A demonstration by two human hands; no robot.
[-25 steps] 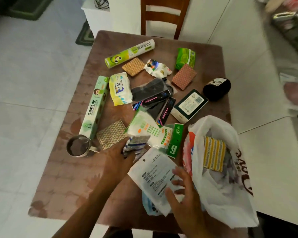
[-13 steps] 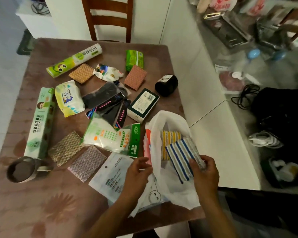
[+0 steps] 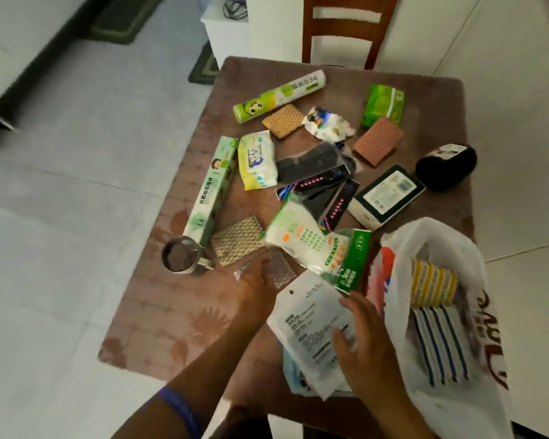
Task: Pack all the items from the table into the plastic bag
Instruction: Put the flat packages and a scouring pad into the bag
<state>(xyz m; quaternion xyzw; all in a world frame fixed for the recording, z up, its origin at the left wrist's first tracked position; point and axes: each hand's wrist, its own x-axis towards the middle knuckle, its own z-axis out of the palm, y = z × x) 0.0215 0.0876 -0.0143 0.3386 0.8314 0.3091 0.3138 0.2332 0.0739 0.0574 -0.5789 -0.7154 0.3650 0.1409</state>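
Observation:
A white plastic bag (image 3: 403,245) lies open at the table's front right. Inside it are a yellow-striped cloth pack (image 3: 431,283) and a blue-striped cloth pack (image 3: 441,346). My right hand (image 3: 362,340) rests with spread fingers on a flat white packet (image 3: 308,312) just left of the bag. My left hand (image 3: 255,285) lies over a grey textured pad (image 3: 281,270) in a clear wrapper; blur hides its fingers. Several items cover the brown table (image 3: 171,312): a green roll (image 3: 279,96), a long green box (image 3: 213,188), a wipes pack (image 3: 257,160) and a dark box (image 3: 387,194).
A metal cup (image 3: 181,258) stands near the table's left edge. A black pouch (image 3: 446,166) sits near the right edge. A wooden chair (image 3: 346,30) stands behind the table. White tiled floor surrounds it, with a green mat (image 3: 203,64) at the back left.
The blue-striped pack went from my right hand into the bag. My right hand moved onto the white packet. My left hand left the bag's rim and reached the grey pad.

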